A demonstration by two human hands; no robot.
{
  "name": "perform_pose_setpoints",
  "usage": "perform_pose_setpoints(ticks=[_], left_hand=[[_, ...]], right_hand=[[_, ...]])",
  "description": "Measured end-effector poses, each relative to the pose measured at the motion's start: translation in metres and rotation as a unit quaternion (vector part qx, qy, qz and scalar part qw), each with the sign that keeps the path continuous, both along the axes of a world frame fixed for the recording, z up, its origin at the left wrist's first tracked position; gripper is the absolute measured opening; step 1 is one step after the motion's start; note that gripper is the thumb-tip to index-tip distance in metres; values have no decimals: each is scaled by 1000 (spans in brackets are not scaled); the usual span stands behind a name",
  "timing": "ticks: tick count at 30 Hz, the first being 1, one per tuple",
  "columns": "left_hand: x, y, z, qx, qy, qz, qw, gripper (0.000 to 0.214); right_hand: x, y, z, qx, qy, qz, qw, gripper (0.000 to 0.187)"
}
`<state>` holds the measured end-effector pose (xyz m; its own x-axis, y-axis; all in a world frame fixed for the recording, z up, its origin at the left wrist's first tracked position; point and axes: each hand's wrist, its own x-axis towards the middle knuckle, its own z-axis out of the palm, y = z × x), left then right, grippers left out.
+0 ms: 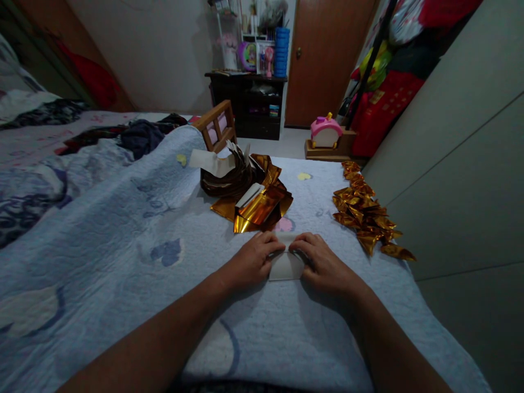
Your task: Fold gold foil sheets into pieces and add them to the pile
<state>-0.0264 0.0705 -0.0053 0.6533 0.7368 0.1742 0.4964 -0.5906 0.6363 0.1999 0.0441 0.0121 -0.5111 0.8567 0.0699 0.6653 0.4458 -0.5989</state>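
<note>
A small sheet of paper [285, 267], pale side up, lies on the bed with a crease or folded edge across it. My left hand [256, 256] grips its left side, fingers curled over the edge. On the opposite side my right hand [321, 259] holds it the same way, and the two hands' fingertips almost meet at the middle. Just beyond them lie loose gold foil sheets [262, 210] beside a thick curled stack of paper [227, 177]. Folded gold foil pieces [364, 210] form a heap along the bed's right edge.
A pale blue quilt [164, 305] with heart shapes covers the bed. Clothes [141, 136] lie at the far left. Past the foot of the bed are a dark cabinet [245, 103], a brown door [323, 60] and a pink toy [326, 132]. A pale panel [462, 164] borders the right side.
</note>
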Motion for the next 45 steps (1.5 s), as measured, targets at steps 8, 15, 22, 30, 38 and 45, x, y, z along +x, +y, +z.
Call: perform_pose_setpoints(ticks=[8,15,22,30,38,45], left_hand=[[-9,0,10,-21,20,-44,999,50],[-9,0,12,-46,42,-40,997,53],[-8,0,4,-30,37,-38,998,69],[-10,-1,7,-32,42,-41,998,71],[-4,-3,7,-27,23,-26,999,41],[-2,-5,11,-26,11,-5,1000,34]], right_hand=[[0,2,-4,-6,3,-8,1000,54],[2,4,-6,-4,0,1,1000,47],[4,4,-7,-15,-5,0,1000,54],[4,5,-3,-21,-8,3,1000,51],[3,6,-2,-28,12,-4,1000,34],[4,5,0,-19,43,-9,999,17]])
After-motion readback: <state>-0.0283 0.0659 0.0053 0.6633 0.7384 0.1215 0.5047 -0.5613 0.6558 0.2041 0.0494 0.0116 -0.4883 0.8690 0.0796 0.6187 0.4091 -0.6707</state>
